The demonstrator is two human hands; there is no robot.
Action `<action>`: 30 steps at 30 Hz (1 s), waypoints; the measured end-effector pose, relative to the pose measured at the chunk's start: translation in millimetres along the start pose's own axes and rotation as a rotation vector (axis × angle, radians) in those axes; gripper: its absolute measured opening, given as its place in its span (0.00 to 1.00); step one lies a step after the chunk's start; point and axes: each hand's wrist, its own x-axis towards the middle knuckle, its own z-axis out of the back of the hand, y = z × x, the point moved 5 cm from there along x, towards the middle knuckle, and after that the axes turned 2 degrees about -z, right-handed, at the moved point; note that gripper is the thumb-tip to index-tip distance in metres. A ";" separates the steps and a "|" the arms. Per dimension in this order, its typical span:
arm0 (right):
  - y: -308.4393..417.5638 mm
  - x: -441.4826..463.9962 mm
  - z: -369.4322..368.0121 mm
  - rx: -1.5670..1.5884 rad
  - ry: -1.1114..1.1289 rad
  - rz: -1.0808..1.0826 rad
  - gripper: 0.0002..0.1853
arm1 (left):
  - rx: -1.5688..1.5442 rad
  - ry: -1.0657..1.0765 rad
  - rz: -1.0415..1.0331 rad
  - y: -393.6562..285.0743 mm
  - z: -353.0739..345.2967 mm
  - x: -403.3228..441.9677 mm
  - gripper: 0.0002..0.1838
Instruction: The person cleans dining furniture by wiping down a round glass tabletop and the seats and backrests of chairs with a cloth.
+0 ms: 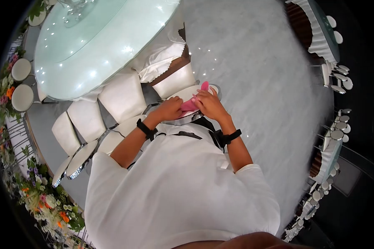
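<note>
A pink cloth (189, 105) lies bunched against the round white backrest of a chair (188, 91). Both my hands are on it. My left hand (170, 108) grips the cloth's left end with curled fingers, over the top of the backrest. My right hand (211, 104) pinches the cloth farther right, and one end of it sticks up past the fingers. Below the backrest, the chair's white seat (176, 81) faces the table. Black bands circle both my wrists.
A large round glass-topped table (112, 39) with a white tablecloth (160, 62) stands ahead to the left. Several white chairs (121, 96) line its near side. Flower arrangements (45, 199) border the far left. More set tables (324, 33) and chairs stand across the grey floor (262, 83).
</note>
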 end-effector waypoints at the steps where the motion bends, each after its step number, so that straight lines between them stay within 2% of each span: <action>1: -0.8 2.7 2.6 0.107 -0.017 0.017 0.15 | 0.068 0.054 0.150 3.7 0.3 -6.8 0.13; 2: -2.2 4.9 4.7 0.122 -0.010 0.036 0.15 | 0.038 0.035 0.226 2.5 4.2 -11.8 0.12; 3: -0.7 9.0 7.2 0.213 0.105 -0.030 0.15 | 0.046 0.030 0.251 5.2 2.4 -16.2 0.12; 4: -0.3 9.8 6.9 0.305 0.221 -0.096 0.15 | 0.064 -0.125 0.153 1.7 6.9 -20.2 0.13; 5: 0.8 10.3 8.7 0.325 0.224 -0.079 0.15 | 0.086 -0.277 0.051 -3.8 9.9 -23.2 0.13; 6: 6.8 11.8 12.2 0.508 0.198 0.029 0.16 | 0.030 -0.404 -0.080 -20.0 18.1 -22.5 0.13; 7: 7.9 10.2 16.5 0.690 0.169 0.136 0.17 | 0.047 -0.398 -0.065 -29.0 21.9 -20.0 0.13; 8: -2.0 5.4 14.7 0.709 0.169 0.142 0.17 | -0.105 -0.273 -0.001 -37.6 17.8 -15.7 0.14; 9: -11.6 -0.4 6.5 0.538 0.244 0.214 0.18 | -0.262 -0.149 0.067 -46.5 8.8 -12.4 0.15; 10: -19.4 -4.9 3.6 0.366 0.309 0.283 0.19 | -0.254 -0.138 0.081 -56.4 4.5 -9.1 0.15; 13: -44.5 -8.0 14.3 0.293 0.210 0.372 0.18 | -0.071 -0.008 0.159 -72.9 -1.2 0.2 0.17; 15: -64.0 -7.2 16.5 0.285 0.176 0.372 0.19 | -0.127 -0.087 0.208 -63.5 2.2 -0.5 0.20; 16: -72.5 -7.3 13.2 0.299 0.139 0.392 0.18 | -0.140 -0.023 0.307 -50.2 1.3 -3.8 0.23; 17: -78.3 -9.0 9.8 0.315 0.117 0.413 0.18 | -0.143 -0.060 0.317 -19.8 -8.9 -11.1 0.24; 18: -82.6 -8.8 6.4 0.325 0.162 0.413 0.18 | -0.128 0.031 0.413 -27.4 1.2 -10.2 0.19; 22: -84.8 -12.5 7.0 0.355 0.192 0.425 0.17 | -0.133 -0.076 0.418 1.5 6.4 -27.9 0.11; 24: -90.0 -7.7 2.9 0.343 0.218 0.410 0.17 | -0.145 -0.107 0.296 42.1 4.0 -42.5 0.11; 26: -88.8 -6.1 3.1 0.327 0.236 0.365 0.17 | -0.234 -0.107 0.377 42.1 23.0 -62.4 0.12; 29: -97.3 -1.2 -3.7 0.294 0.223 0.302 0.17 | -0.285 0.053 0.737 75.1 33.0 -122.7 0.21; 30: -95.0 2.1 -6.3 0.288 0.225 0.288 0.18 | -0.266 0.140 0.773 90.5 24.6 -151.0 0.22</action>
